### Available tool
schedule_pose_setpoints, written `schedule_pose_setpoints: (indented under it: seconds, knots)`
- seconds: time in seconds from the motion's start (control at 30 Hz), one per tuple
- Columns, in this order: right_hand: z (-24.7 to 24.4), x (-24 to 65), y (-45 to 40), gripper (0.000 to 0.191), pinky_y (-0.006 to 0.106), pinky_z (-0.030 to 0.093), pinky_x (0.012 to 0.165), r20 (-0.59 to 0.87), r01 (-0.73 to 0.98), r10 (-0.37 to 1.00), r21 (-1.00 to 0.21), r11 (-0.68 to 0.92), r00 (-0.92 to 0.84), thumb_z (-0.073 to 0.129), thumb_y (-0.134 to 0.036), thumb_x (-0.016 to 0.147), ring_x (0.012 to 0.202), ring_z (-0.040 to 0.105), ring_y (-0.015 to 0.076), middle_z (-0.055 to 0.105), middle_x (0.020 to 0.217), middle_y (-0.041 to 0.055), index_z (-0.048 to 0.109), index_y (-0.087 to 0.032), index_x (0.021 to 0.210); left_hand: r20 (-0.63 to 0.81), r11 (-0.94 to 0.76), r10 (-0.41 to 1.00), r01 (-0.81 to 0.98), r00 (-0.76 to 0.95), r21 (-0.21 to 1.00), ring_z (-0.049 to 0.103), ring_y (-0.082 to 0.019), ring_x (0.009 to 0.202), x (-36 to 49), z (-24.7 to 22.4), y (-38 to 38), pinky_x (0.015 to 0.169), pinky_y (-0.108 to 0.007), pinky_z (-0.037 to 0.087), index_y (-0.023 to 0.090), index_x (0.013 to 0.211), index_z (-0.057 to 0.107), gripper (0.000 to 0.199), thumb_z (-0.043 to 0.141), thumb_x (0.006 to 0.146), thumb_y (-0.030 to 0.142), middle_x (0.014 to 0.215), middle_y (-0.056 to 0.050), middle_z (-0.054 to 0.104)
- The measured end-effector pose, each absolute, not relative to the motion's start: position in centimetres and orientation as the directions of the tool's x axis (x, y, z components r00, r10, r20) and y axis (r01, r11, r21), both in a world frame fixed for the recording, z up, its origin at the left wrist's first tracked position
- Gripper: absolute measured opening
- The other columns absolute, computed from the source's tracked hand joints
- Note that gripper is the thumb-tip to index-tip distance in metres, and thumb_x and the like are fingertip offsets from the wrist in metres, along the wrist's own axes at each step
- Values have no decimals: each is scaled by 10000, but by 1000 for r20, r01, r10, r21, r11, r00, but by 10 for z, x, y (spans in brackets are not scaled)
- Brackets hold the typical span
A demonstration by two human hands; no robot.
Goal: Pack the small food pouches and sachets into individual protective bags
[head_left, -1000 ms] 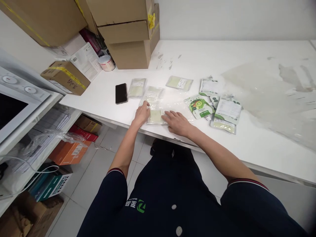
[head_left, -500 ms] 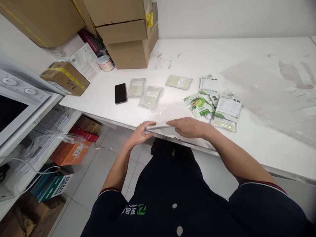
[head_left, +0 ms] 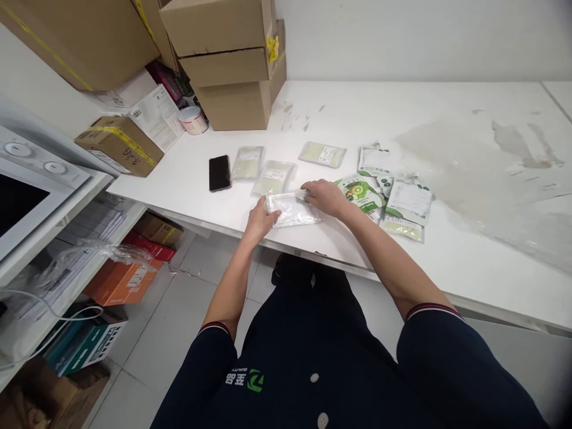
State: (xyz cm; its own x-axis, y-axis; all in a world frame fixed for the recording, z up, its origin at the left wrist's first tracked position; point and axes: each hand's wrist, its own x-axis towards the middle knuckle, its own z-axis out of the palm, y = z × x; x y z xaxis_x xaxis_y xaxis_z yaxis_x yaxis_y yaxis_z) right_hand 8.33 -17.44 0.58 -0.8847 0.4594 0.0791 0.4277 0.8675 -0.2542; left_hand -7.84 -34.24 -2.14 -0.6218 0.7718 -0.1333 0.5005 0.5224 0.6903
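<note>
A clear plastic bag [head_left: 295,211], apparently folded over, lies at the table's front edge between my hands. My left hand [head_left: 260,221] grips its left end, thumb on top and fingers behind. My right hand [head_left: 325,198] has its fingers closed at the bag's upper right edge; the fingertips are partly hidden. Just beyond the bag is a flat packet with pale green contents [head_left: 273,176]. A second such packet [head_left: 248,162] lies to its left and a third [head_left: 322,154] farther back. Beside my right forearm are a green printed pouch [head_left: 361,192] and white-labelled pouches [head_left: 409,199].
A black phone [head_left: 219,173] lies left of the packets on the white table [head_left: 330,238]. Stacked cardboard boxes [head_left: 236,101] and a round tin [head_left: 193,120] stand behind. A large clear plastic sheet [head_left: 465,173] covers the right side. A microwave [head_left: 27,185] stands at the left.
Both hands have moved away from the table edge, farther onto the table. The bag, seen edge-on before, now shows its broad shiny face. The view has shifted slightly.
</note>
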Motion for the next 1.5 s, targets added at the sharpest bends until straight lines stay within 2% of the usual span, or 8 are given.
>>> schedule_pose_setpoints:
  seconds: [0.33,0.53,0.8,1.03,1.13,1.2,1.3,1.5]
  knots:
    - [-26,114,-268,576,493,359,996,147,321,340,-140,937,-929,570,-519,898,1269,407,378,506,1416,152,529,-190,1369,-118,525,816,640,-567,561,663,-298,1036,-67,-17,-349,876,-374,498,174,1370,481,605,603,831,420,1100,-131,708]
    - [-34,143,-262,426,493,286,1073,221,129,193,-272,954,-956,477,-561,942,1311,424,319,603,1297,108,664,-216,1107,-158,564,826,781,-541,268,657,-333,942,-43,12,-390,825,-436,479,207,1024,672,418,418,932,527,909,-138,715]
    - [-38,148,-254,256,482,290,1085,285,51,190,-434,900,-940,486,-399,975,1277,494,257,659,1213,80,659,-210,965,-165,561,827,774,-537,294,567,-366,1117,-37,2,-322,898,-465,451,156,876,636,480,455,893,600,1127,-209,628]
    - [-56,154,-251,189,465,405,1046,443,-4,267,-522,853,-856,502,-316,961,1245,504,253,603,1221,126,650,-199,973,-170,459,861,589,-479,665,542,-165,675,-37,-6,-308,655,-290,419,197,672,488,306,642,794,432,659,-4,541]
    - [-61,156,-250,196,473,476,973,448,83,436,-617,782,-780,569,-356,915,1184,513,280,544,1221,146,672,-208,990,-229,368,860,243,-456,898,503,-109,579,-43,-11,-308,587,-241,388,190,881,554,242,702,719,292,642,45,536]
    - [-61,157,-248,251,475,504,934,394,216,666,-737,641,-633,592,-377,891,1109,540,277,520,1185,149,681,-204,1050,-228,275,882,56,-412,960,534,-104,582,-46,-14,-311,604,-237,411,211,1169,532,499,706,703,249,676,53,587]
    - [-52,157,-240,415,447,516,922,178,262,886,-914,310,-429,588,-418,883,996,591,230,532,1180,128,632,-229,1250,-130,128,926,-29,-355,991,626,-132,762,-45,-17,-315,750,-270,467,237,1371,474,718,719,697,244,830,6,682]
    - [-28,143,-224,548,391,509,931,9,12,810,-1000,19,-586,604,-475,859,1026,620,211,657,1186,65,570,-237,1352,-7,0,983,-41,-182,999,474,-260,1319,-43,-16,-319,1072,-369,380,240,1296,624,598,754,719,324,1414,-73,555]
